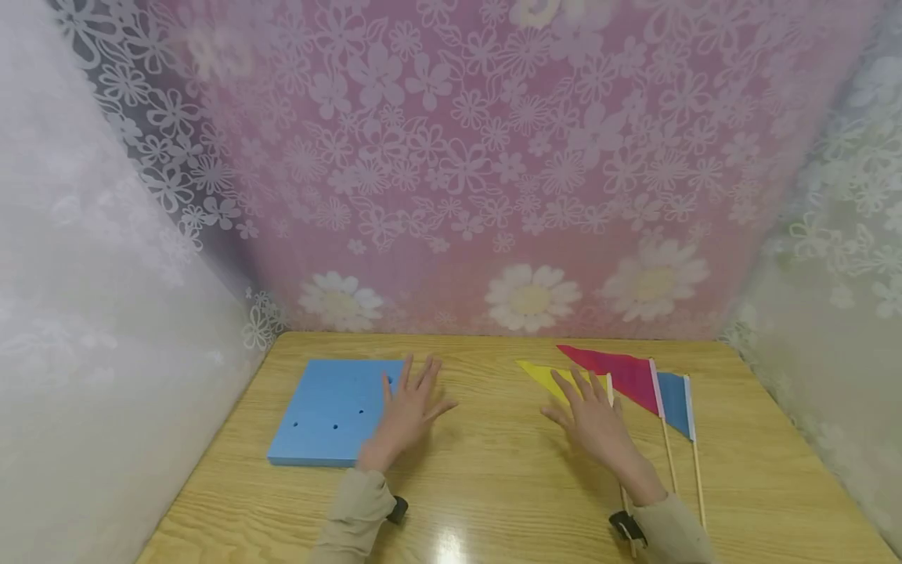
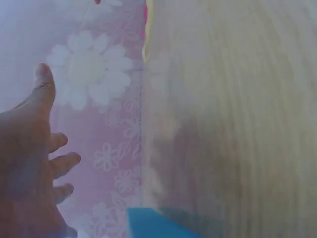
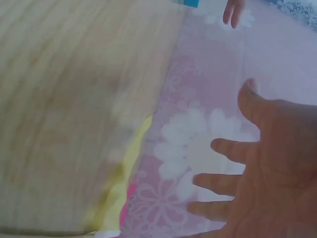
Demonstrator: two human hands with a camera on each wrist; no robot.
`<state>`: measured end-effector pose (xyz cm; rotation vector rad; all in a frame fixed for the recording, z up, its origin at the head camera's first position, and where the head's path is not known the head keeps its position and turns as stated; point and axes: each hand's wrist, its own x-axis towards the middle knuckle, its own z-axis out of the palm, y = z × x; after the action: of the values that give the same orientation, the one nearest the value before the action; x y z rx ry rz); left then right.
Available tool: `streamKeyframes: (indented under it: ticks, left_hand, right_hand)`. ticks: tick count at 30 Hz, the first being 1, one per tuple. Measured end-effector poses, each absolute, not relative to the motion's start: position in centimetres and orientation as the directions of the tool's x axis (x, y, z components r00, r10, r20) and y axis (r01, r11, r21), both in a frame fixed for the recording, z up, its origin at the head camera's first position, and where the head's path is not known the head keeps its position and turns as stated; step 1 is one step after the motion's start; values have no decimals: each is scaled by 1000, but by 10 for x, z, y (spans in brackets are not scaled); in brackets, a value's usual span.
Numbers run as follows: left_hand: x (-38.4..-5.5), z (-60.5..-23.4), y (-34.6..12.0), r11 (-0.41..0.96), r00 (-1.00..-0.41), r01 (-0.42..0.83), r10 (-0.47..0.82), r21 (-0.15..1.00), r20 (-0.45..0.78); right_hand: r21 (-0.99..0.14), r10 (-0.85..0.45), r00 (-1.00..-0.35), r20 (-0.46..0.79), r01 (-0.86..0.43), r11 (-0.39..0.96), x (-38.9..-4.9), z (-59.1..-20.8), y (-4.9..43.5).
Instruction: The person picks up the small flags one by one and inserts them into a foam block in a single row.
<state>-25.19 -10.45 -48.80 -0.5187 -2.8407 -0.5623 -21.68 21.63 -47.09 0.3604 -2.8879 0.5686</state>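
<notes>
My left hand (image 1: 407,411), fingers spread and holding nothing, hovers over the right side of a blue board (image 1: 327,407) with several small holes. Part of that board shows as a blue corner (image 2: 156,224) at the bottom of the left wrist view. The right hand (image 1: 595,423) is also spread and empty, above a yellow pennant flag (image 1: 543,376) whose stick runs under the wrist. Just right of it lie a pink pennant flag (image 1: 623,374) and a blue pennant flag (image 1: 675,401), both on thin wooden sticks. In the right wrist view the yellow flag (image 3: 130,161) lies below the open palm.
A wooden table (image 1: 486,470) carries everything. Behind it rises a pink floral cloth (image 1: 451,196), with pale floral cloth on the left (image 1: 106,313) and right (image 1: 838,313) sides. Each wrist wears a black strap (image 1: 398,510).
</notes>
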Motion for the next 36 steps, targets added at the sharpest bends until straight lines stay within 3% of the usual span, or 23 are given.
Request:
streamKeyframes:
  ticks: [9,17,25,31,36]
  left_hand:
    - [-262,-467,-146,783,-875,446,279,434,397]
    - [-257,-465,-203,782,-821,466,206,414,533]
    - [-247,-480,-269,823,-882,375,174,427,439]
    - [-235,-491,-306,867,-903,352,214,353,373]
    - [-227,-496,-324,880,-935,315,222,357,279]
  right_hand:
    - [-443,-185,-962,199,-257,859,-228,-448,181]
    - [-443,-226,-935,272,-331,833,-235,-446,121]
    - [-416,-366,-878,308,-471,778,-236,-462,62]
    - [-354,-481,-848,221,-529,771,-236,-472,31]
    - [-290,-543,-821,177,-571,768,-234,-483,11]
